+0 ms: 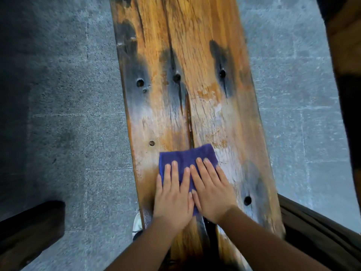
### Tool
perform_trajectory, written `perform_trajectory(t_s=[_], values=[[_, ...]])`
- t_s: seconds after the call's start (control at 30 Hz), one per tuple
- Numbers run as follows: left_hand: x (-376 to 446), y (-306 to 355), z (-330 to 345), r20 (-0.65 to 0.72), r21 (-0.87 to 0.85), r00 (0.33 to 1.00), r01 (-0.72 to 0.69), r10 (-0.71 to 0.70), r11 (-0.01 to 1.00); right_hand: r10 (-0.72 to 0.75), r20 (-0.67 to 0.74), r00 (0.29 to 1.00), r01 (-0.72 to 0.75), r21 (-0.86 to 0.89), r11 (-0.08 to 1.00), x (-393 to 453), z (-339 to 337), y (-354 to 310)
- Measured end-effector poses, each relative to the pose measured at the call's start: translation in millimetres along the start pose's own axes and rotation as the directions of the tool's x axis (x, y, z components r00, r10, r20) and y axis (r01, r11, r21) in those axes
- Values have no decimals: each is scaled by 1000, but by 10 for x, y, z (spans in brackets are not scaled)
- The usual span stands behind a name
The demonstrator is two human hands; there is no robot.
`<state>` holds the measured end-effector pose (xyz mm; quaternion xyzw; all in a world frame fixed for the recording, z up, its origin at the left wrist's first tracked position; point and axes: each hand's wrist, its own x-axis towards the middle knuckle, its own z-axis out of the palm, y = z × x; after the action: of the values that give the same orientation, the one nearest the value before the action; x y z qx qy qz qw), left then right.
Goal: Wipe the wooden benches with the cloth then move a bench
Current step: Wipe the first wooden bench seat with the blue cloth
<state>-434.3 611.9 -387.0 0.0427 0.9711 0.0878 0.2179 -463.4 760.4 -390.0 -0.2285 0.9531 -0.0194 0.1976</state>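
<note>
Two hands: left hand [172,194], right hand [211,190], fingers flat | one cloth [187,156] | one bench [195,75]

Bench [195,75] down the middle, running away from the viewer, over paved floor [78,114]. Cloth [187,155] flat on its near part, across the centre crack. Left hand [173,196] and right hand [212,192] side by side on cloth, fingers straight, touching. Shoe [137,223] just left of bench, near end. Second bench [343,55] at right edge.
</note>
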Motion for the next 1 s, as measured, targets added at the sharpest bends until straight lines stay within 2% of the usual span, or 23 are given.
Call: perform_trajectory(t_s=[0.07,0.17,0.23,0.33,0.67,1.0], values=[[-195,172,84,59,14,995,-86,85,996,83,-1,997,-83,38,996,-395,97,-19],[-390,531,161,108,-44,988,-108,112,993,247,-29,969,-242,115,963,-853,201,-20],[-460,709,210,101,-90,982,-148,157,985,345,-38,938,-336,149,930,-970,217,-14],[-409,747,265,81,-114,981,-168,178,979,402,-32,915,-387,207,899,-924,204,25],[812,498,-63,-84,-36,993,-81,78,996,315,-110,943,-294,169,941,302,-100,548],[2079,99,-656,-132,70,986,-93,102,993,289,-113,951,-271,155,950,1620,-528,890]])
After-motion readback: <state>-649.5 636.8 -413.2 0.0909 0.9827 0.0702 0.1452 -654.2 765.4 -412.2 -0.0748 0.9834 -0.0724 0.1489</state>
